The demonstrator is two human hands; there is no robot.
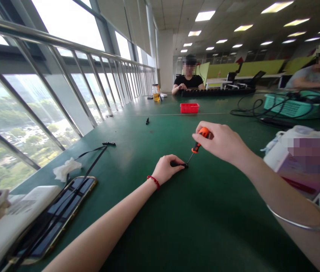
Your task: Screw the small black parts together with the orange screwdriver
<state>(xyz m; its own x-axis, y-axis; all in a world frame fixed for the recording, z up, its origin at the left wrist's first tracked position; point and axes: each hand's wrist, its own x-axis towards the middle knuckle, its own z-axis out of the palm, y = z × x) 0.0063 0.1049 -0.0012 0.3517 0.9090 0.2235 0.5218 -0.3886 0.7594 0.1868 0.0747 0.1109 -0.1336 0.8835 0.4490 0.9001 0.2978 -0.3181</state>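
Observation:
My right hand [219,141] is closed around the orange and black handle of a screwdriver [196,146]. Its thin metal shaft slants down and left, with the tip at the end of a small black part [186,166] on the green table. My left hand [168,169] pinches that black part between thumb and fingers and holds it down on the tabletop. Most of the part is hidden under my fingers, so I cannot make out its exact kind.
A red tray [189,108] sits ahead, and a small black piece [147,121] lies left of it. A phone [60,215] with a black strap rests at left. White bottles [302,138] and a teal basket [287,105] with cables stand at right. Two people sit farther off.

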